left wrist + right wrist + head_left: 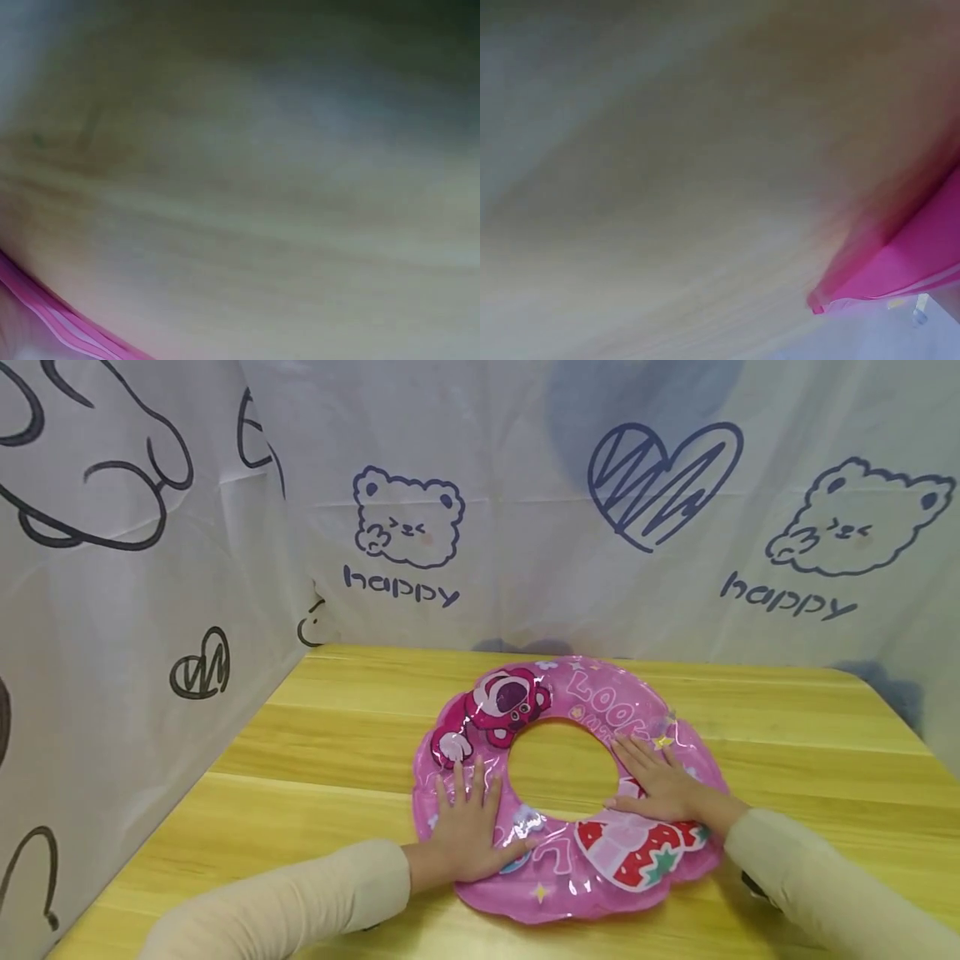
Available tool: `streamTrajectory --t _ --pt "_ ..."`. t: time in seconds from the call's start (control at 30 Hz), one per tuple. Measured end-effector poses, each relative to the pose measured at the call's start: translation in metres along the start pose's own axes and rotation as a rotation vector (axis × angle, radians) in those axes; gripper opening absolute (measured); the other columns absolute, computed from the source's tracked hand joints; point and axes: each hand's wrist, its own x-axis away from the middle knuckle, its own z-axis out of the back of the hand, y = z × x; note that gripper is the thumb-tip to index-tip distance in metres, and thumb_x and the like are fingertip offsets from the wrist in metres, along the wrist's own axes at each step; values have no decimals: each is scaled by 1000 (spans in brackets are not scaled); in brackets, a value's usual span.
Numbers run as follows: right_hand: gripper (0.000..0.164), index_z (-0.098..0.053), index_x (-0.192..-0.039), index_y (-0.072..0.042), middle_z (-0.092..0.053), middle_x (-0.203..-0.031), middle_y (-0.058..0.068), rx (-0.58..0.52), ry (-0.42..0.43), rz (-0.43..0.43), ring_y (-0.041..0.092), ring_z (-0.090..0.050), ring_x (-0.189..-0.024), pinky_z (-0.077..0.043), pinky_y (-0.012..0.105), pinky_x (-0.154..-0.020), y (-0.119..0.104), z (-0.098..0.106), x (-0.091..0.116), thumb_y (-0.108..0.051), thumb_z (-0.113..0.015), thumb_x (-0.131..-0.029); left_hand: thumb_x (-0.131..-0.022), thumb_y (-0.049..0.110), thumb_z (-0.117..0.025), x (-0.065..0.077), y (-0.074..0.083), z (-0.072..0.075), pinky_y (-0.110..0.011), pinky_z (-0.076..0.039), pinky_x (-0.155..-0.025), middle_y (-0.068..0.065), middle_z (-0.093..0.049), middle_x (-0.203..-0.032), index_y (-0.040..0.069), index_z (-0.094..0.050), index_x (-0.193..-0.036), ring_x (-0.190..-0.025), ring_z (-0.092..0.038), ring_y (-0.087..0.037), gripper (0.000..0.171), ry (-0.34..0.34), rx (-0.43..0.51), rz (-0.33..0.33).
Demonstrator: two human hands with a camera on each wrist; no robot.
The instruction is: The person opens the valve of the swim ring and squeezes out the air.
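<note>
A pink inflatable swim ring (570, 902), printed with a bear, lettering and strawberries, lies flat on the wooden table. My left hand (467, 831) rests on its left side, fingers spread and pointing away from me. On the right side my right hand (660, 781) lies with straight fingers, their tips near the inner edge of the hole. The left wrist view shows just a strip of the pink ring (56, 319) in its lower left corner. In the right wrist view the ring's pink edge (900, 266) appears at the lower right; both wrist views are blurred.
The yellow wood-grain table (300, 752) stretches to both sides of the ring. A white cloth (525, 568) with drawn bears, hearts and lettering hangs along the back edge, and another white cloth (150, 693) hangs at the left.
</note>
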Motion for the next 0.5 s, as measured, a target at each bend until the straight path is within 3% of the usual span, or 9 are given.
streamTrajectory --t 0.17,0.27,0.4,0.5 --pt "93 -17 -147 -2 -15 -153 22 -35 -13 -18 44 -11 -140 -5 65 -109 2 2 -3 -59 -53 -84 -81 76 -34 0 0 1 -69 -4 -107 -26 -8 -153 4 -17 -148 -138 -3 -52 99 -33 24 10" --pt "82 -18 -148 -3 -16 -153 22 -60 1 -18 44 -12 -140 -5 65 -109 3 0 -4 -54 -46 -90 -82 74 -36 0 -1 1 -70 -5 -106 -26 -9 -153 4 -18 -148 -138 -4 -52 98 -34 41 11" --pt "68 -21 -146 -2 -16 -153 21 -1 59 32 45 -14 -139 -8 64 -110 4 -4 -3 -43 -40 -96 -82 75 -35 0 -1 -1 -69 -4 -107 -25 -7 -154 5 -16 -148 -139 -3 -51 98 -34 45 17" --pt "71 -20 -146 0 -13 -154 21 59 91 47 44 -8 -141 -5 60 -112 6 -7 -2 -42 -44 -95 -82 76 -33 0 -1 -3 -70 -3 -106 -24 -5 -154 5 -15 -149 -139 -2 -51 98 -24 50 16"
